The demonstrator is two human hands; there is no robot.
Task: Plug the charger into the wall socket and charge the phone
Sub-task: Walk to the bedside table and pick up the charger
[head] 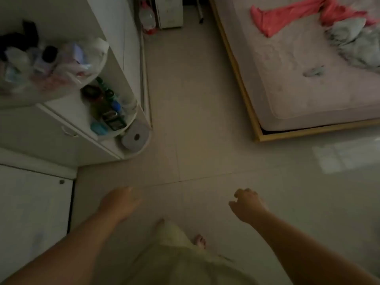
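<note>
No charger, phone or wall socket shows in the head view. My left hand (120, 202) hangs over the tiled floor at lower left, blurred, with fingers loosely curled and nothing in it. My right hand (247, 204) hangs at lower right, its fingers bent and apart, also holding nothing. My bare feet (199, 241) and a pale garment show below between the arms.
White rounded corner shelves (115, 58) stand at left, crowded with bottles, bags and a toilet roll (135, 137). A white cabinet (30, 202) is at lower left. A bed (298, 83) with a wooden frame, pink cloth and grey bedding fills the upper right. Tiled floor (195, 110) runs between them.
</note>
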